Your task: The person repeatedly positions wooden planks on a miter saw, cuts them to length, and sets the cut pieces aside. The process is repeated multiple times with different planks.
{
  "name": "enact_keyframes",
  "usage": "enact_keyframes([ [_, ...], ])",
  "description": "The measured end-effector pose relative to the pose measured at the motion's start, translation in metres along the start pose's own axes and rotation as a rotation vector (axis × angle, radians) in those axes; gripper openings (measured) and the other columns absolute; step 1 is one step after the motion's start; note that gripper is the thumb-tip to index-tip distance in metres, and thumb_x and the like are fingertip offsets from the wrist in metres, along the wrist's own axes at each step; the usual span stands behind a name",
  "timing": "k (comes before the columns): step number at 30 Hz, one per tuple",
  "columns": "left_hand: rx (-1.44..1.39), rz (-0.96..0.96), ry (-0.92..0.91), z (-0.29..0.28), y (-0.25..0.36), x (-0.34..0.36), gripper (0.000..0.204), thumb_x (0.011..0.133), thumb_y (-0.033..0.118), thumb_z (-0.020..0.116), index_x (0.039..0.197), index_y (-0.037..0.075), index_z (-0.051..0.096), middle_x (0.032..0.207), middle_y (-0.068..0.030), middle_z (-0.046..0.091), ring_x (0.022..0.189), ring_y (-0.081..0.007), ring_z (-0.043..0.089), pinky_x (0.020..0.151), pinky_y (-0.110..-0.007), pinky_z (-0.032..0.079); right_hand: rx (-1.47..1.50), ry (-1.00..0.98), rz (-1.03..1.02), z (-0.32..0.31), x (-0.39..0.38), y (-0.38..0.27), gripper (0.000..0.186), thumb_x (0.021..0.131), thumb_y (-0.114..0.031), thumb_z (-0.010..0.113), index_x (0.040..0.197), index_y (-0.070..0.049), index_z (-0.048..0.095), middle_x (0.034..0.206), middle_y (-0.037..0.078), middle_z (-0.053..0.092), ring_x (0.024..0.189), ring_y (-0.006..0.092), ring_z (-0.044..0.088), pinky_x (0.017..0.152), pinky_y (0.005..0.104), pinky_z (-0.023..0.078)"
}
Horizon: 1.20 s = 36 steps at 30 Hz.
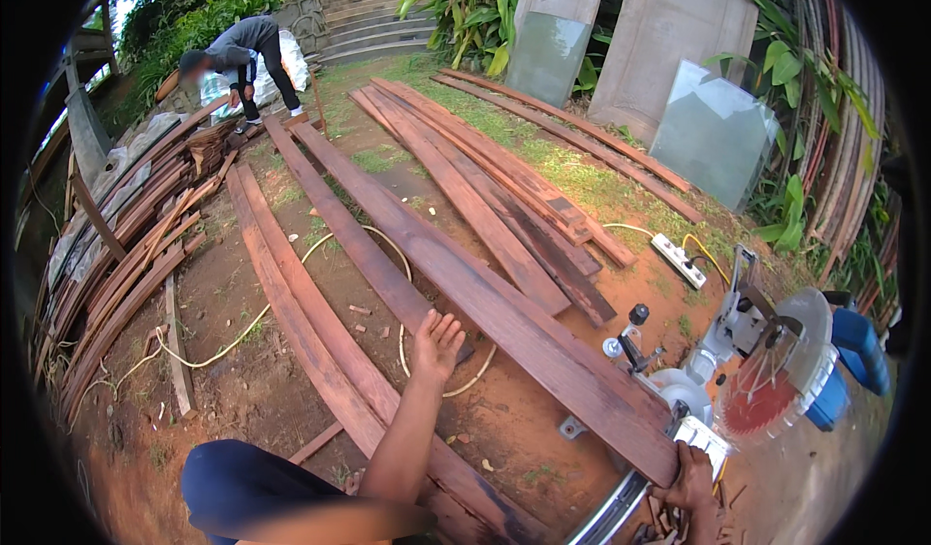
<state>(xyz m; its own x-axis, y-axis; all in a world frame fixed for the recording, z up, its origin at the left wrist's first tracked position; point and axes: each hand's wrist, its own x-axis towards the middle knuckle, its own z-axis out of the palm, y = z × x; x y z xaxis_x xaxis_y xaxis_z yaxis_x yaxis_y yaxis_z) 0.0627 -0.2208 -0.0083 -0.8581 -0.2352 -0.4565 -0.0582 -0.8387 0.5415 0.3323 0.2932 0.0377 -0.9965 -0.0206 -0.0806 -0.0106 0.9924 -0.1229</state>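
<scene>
A long reddish-brown plank (504,312) runs from the far grass down onto the mitre saw (766,370) at the lower right. My right hand (690,482) grips the plank's near end against the saw's base. My left hand (436,343) reaches out over the ground with its fingers spread, holding nothing, just left of the plank and above a shorter board (364,249). The saw's round blade (761,400) stands raised to the right of the plank end.
Several more planks (485,181) lie across dirt and grass. A pale cord (242,336) loops over the ground. A white power strip (679,259) lies by the saw. Stacked timber (116,273) lines the left. Another person (242,60) bends over far off.
</scene>
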Motion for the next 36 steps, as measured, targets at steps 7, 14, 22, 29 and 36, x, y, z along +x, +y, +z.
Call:
enact_keyframes([
  [7, 0.085, -0.042, -0.041, -0.01, -0.028, -0.043, 0.031, 0.106, 0.032, 0.066, 0.124, 0.007, 0.06, 0.12, -0.009, 0.07, 0.107, -0.0242, 0.068, 0.097, -0.044, 0.055, -0.034, -0.002, 0.016, 0.019, 0.05, -0.003, 0.112, 0.052, -0.043, 0.095, 0.145, -0.001, 0.051, 0.117, 0.022, 0.067, 0.111, 0.0421, 0.065, 0.1, 0.0528, 0.051],
  [14, 0.285, 0.033, -0.252, 0.025, -0.062, -0.077, 0.025, 0.106, 0.027, 0.067, 0.123, 0.01, 0.062, 0.118, -0.0096, 0.072, 0.106, -0.0221, 0.07, 0.095, -0.04, 0.056, -0.046, 0.115, 0.012, 0.012, 0.085, -0.014, 0.112, 0.052, -0.041, 0.095, 0.147, 0.0, 0.054, 0.129, 0.023, 0.067, 0.118, 0.0398, 0.066, 0.105, 0.049, 0.052],
  [22, 1.162, 0.294, -0.858, 0.066, -0.11, -0.099, 0.052, 0.094, 0.024, 0.081, 0.135, 0.0, 0.06, 0.131, -0.0164, 0.069, 0.123, -0.0265, 0.065, 0.106, -0.042, 0.052, 0.026, 0.55, 0.104, 0.064, 0.071, -0.047, 0.069, 0.072, -0.03, 0.091, 0.133, -0.007, 0.068, 0.138, 0.011, 0.063, 0.135, 0.0336, 0.055, 0.116, 0.0503, 0.04],
  [29, 2.201, 0.932, -1.341, 0.114, -0.149, -0.047, 0.13, 0.061, 0.059, 0.096, 0.16, -0.001, 0.037, 0.165, -0.0281, 0.037, 0.157, -0.044, 0.03, 0.13, -0.056, 0.024, 0.505, 0.579, 0.691, 0.085, 0.005, -0.068, 0.086, 0.082, -0.018, 0.088, 0.153, 0.006, 0.045, 0.146, 0.028, 0.052, 0.135, 0.046, 0.051, 0.114, 0.0541, 0.04],
  [36, 2.306, 1.02, -1.531, 0.134, -0.17, -0.018, 0.106, 0.058, 0.05, 0.099, 0.141, 0.002, 0.053, 0.132, -0.0192, 0.059, 0.132, -0.0391, 0.053, 0.114, -0.056, 0.039, 0.465, 0.712, 0.782, 0.101, 0.025, -0.044, 0.068, 0.083, -0.019, 0.086, 0.141, 0.006, 0.06, 0.114, 0.026, 0.063, 0.112, 0.0431, 0.061, 0.098, 0.0509, 0.048],
])
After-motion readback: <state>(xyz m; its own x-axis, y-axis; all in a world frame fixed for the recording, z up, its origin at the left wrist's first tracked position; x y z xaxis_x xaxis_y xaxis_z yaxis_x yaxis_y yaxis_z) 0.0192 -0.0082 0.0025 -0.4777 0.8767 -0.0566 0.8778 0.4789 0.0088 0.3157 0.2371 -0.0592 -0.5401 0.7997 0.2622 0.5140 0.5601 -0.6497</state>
